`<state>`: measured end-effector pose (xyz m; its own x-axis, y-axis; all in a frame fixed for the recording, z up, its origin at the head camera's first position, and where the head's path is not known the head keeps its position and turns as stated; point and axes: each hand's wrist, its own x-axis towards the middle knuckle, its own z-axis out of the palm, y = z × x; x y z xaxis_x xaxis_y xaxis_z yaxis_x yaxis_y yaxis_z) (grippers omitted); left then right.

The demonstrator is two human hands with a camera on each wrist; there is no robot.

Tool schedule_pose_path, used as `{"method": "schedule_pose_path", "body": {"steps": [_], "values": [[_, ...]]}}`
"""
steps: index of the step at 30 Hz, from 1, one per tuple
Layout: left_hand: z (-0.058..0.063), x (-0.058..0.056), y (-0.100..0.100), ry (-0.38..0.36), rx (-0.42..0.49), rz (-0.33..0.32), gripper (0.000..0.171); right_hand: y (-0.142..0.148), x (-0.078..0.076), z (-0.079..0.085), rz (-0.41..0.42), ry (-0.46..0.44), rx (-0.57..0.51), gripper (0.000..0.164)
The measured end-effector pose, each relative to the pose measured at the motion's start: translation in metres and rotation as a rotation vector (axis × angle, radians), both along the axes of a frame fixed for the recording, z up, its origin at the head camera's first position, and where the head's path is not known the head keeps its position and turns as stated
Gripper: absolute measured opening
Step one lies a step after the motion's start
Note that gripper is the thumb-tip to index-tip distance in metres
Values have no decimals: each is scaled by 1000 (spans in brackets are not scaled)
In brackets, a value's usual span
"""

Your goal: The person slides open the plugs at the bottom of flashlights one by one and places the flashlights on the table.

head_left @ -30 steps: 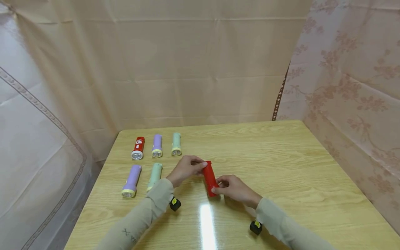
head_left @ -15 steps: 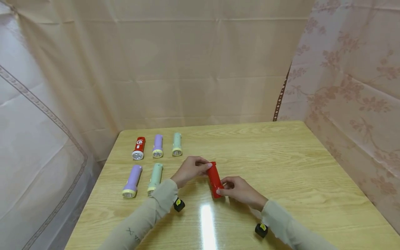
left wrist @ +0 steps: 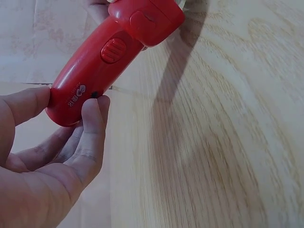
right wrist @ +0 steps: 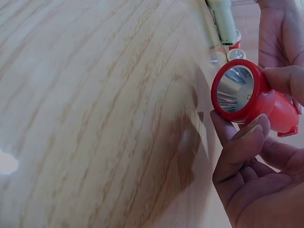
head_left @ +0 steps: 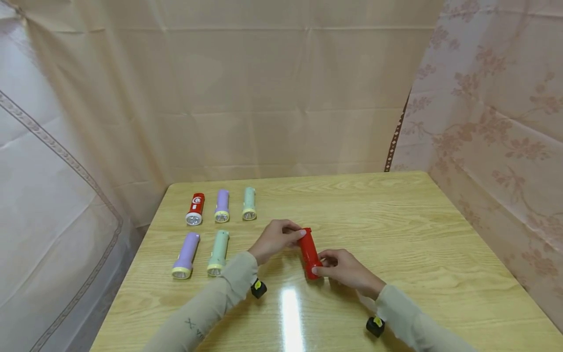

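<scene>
Both hands hold one red flashlight [head_left: 310, 253] over the middle of the table. My left hand [head_left: 277, 240] pinches its tail end between thumb and fingers. At the lens end, my right hand [head_left: 347, 270] grips the head with thumb and fingertips. The left wrist view shows the ribbed switch and white print on the red flashlight [left wrist: 90, 66], with my left hand [left wrist: 57, 156] at its tail. In the right wrist view, the silver reflector of the red flashlight [right wrist: 235, 89] faces the camera above the fingers of my right hand [right wrist: 256, 175].
On the left of the wooden table [head_left: 396, 234], a back row has a red-and-white flashlight [head_left: 195, 209], a purple flashlight [head_left: 222, 205] and a green flashlight [head_left: 249, 203]. Nearer lie another purple flashlight [head_left: 186, 254] and another green flashlight [head_left: 218, 252], close to my left forearm.
Both hands have carried the red flashlight a short way to the right, still gripping it at its two ends. The other flashlights have stayed in place.
</scene>
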<state>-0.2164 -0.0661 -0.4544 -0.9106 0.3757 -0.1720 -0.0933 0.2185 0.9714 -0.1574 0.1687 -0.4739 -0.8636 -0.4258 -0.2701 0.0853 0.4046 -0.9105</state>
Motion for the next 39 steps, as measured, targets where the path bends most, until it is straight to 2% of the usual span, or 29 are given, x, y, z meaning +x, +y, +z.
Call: {"method": "schedule_pose_path", "body": {"steps": [10,23,31,39], "values": [[-1,1,5,-9,65,2,32,7,-4,-5,16,3,3,45],[1,6,9,40,29,9,36,12,-6,-13,16,5,-9,50],[7,11,13,136,-63,30,32,15,-7,-12,18,-5,-36,52],[10,18,17,224,-118,34,30,17,-6,-13,14,24,-23,52]]}}
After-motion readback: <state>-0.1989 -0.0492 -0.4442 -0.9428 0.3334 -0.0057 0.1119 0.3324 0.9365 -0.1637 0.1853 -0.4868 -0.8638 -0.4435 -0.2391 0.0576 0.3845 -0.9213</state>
